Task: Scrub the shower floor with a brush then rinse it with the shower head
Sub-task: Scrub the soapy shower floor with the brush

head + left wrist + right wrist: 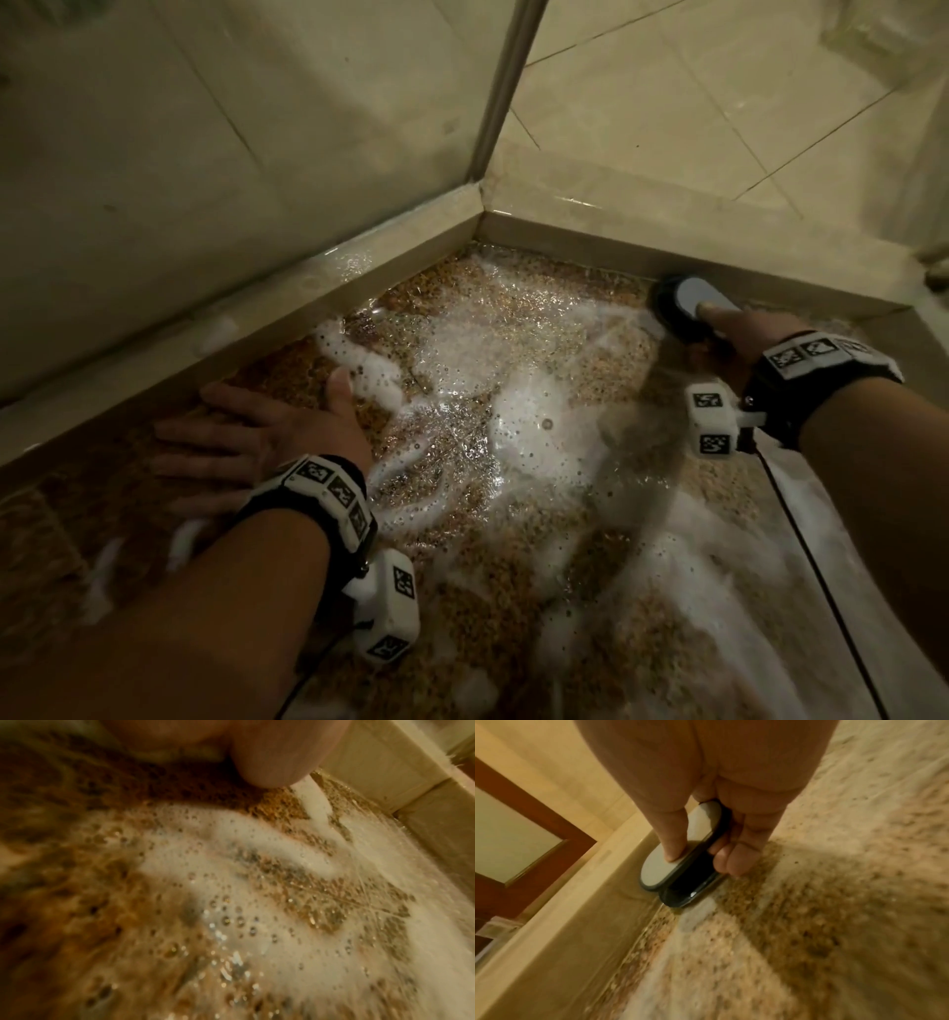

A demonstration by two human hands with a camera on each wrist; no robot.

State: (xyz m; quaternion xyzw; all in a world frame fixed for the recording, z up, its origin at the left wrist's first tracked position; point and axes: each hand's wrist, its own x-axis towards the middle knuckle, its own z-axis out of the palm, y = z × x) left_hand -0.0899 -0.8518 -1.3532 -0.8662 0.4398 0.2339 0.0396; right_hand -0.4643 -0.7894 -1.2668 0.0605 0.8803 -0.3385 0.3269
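My right hand (pixel 739 334) is wrapped around the brush (pixel 685 303) — thumb on its grey top, fingers curled through the dark handle. The brush sits on the shower floor (pixel 513 514) right up against the far curb (pixel 590 246), near the corner. My left hand (pixel 257 437) is flat on the wet pebbly floor by the left curb, fingers spread, well apart from the right — not holding anything. White foam (pixel 524 426) is smeared all over between them.
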